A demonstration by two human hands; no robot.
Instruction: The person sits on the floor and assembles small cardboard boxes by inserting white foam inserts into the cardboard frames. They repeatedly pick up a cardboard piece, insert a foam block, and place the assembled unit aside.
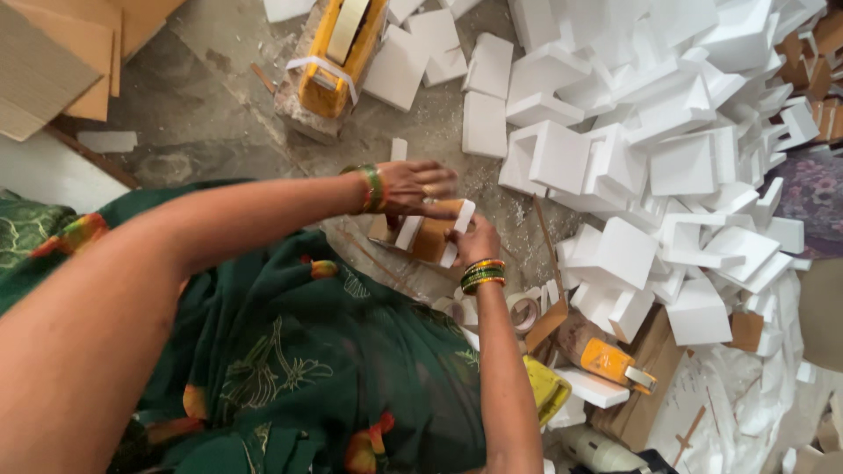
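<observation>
Bare concrete floor (pixel 219 96), dusty, with a big pile of white foam blocks (pixel 667 149) on my right. Small brown box (pixel 430 235) sits above my lap, foam pieces on both ends (white strips). My left hand (pixel 417 187) presses its top; my right hand (pixel 477 239) pinches the near end.

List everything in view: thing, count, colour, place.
small cardboard box: one, brown, between both hands, white foam pieces at its sides
foam blocks: large pile, white, floor at right
tape dispenser: one, yellow, on a block at top
second tape dispenser: one, orange, lower right
tape roll: one, pale, by the right wrist
cardboard sheets: several, brown, top left
left hand: on top of the box, green bangles at the wrist
right hand: at the box's right foam piece, green and gold bangles
</observation>
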